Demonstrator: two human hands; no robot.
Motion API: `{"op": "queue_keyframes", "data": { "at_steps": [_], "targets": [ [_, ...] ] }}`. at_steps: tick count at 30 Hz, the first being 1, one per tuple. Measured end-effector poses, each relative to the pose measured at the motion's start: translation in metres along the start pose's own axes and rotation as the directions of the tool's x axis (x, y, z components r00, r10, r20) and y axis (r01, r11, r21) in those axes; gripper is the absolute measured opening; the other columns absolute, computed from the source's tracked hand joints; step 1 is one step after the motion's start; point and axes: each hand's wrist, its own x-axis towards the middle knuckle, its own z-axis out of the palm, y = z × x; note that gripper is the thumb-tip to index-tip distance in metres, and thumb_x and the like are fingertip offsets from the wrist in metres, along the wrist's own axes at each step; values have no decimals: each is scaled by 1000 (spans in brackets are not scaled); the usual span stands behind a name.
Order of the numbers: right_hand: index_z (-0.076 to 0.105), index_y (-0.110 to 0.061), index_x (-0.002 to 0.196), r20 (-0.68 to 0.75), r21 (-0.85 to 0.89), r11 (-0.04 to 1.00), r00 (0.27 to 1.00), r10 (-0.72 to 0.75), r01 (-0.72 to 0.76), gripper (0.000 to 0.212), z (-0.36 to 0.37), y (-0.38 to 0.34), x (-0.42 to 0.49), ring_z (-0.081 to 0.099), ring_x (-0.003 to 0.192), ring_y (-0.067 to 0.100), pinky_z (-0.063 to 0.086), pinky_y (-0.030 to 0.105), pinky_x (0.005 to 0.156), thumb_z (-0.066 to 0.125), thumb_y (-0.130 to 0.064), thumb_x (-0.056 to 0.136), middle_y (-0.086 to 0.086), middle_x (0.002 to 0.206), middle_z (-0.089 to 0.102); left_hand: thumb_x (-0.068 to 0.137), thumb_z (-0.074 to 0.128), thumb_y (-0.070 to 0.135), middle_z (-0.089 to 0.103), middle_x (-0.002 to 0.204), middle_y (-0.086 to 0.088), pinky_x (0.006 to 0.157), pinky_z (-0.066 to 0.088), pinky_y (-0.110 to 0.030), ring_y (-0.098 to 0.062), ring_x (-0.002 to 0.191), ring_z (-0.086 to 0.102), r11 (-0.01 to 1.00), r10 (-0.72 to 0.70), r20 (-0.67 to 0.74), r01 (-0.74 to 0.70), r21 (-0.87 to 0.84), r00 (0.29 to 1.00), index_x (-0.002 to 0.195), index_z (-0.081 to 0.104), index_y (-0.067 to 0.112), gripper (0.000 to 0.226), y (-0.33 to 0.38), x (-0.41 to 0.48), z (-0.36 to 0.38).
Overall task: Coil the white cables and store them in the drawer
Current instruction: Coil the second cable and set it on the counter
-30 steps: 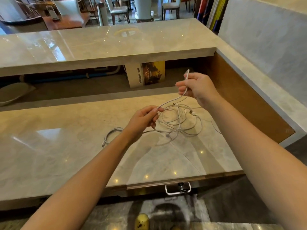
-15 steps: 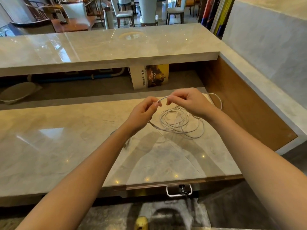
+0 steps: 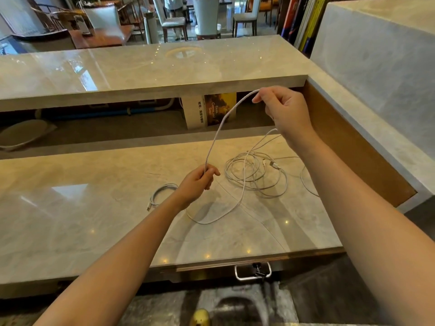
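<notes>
A white cable [image 3: 220, 128] stretches in the air between my two hands. My left hand [image 3: 197, 182] pinches its lower part just above the marble desk [image 3: 94, 208]. My right hand [image 3: 284, 109] holds the upper part, raised near the shelf edge. From my left hand the same cable sags in a loop across the desk toward a loose tangle of white cable [image 3: 256, 175] lying on the right. A small coiled white cable [image 3: 160, 195] rests on the desk beside my left wrist. The drawer's metal handle [image 3: 253, 271] shows under the desk's front edge; the drawer is closed.
A raised marble counter [image 3: 153, 67] runs across the back, with a shelf gap below holding a boxed book [image 3: 209, 110]. A wooden side panel [image 3: 353, 142] and a marble wall close off the right. Chairs and tables stand beyond the counter.
My hands were together over the tangle half a second ago. Now my right hand has lifted up and to the right, my left has dropped lower, and a length of cable is drawn out between them.
</notes>
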Motion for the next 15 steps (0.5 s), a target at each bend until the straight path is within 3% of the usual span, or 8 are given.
{"op": "queue_keyframes", "data": {
  "at_steps": [3, 6, 8, 10, 12, 15],
  "targets": [
    [69, -12, 87, 55, -232, 973, 998, 19, -6, 31, 2, 14, -1, 42, 56, 9, 34, 25, 54, 45, -28, 97, -3, 60, 49, 102, 28, 29, 38, 63, 2, 58, 38, -24, -11, 57, 36, 972, -36, 15, 38, -232, 999, 92, 53, 13, 32, 18, 1, -4],
    [65, -12, 92, 153, -437, 899, 981, 117, -39, 36, 10, 35, -12, 42, 55, 14, 32, 29, 52, 36, -30, 100, -1, 63, 51, 103, 23, 29, 36, 55, 5, 52, 32, -23, -10, 50, 32, 874, 9, 41, 12, -486, 999, 89, 50, 12, 35, 36, 0, -12],
    [60, -11, 95, 249, -604, 796, 944, 215, -23, 36, 17, 50, -26, 44, 55, 16, 31, 29, 49, 30, -30, 101, 1, 67, 54, 100, 28, 21, 35, 55, 5, 50, 29, -23, -9, 48, 30, 776, 64, 38, -25, -630, 997, 86, 50, 13, 27, 47, 0, -17],
    [56, -9, 94, 355, -733, 678, 882, 310, 56, 35, 25, 62, -45, 53, 66, 24, 41, 33, 56, 28, -29, 101, 8, 78, 60, 101, 30, 19, 37, 55, 4, 48, 31, -22, -9, 48, 30, 699, 113, 22, -64, -713, 993, 85, 51, 14, 27, 57, 2, -21],
    [54, -8, 94, 473, -767, 619, 801, 367, 169, 33, 36, 60, -63, 56, 76, 29, 46, 39, 68, 29, -28, 100, 13, 90, 64, 102, 30, 21, 43, 58, 3, 52, 38, -23, -10, 52, 38, 771, 139, 5, -105, -628, 990, 92, 53, 15, 26, 62, 5, -20],
    [55, -9, 97, 634, -706, 594, 718, 286, 387, 32, 53, 42, -80, 57, 80, 31, 41, 36, 65, 30, -30, 100, 15, 95, 65, 102, 30, 20, 56, 71, 1, 66, 49, -22, -11, 67, 54, 967, 144, 36, -133, -216, 989, 100, 55, 14, 26, 62, 4, -6]
  ]
}}
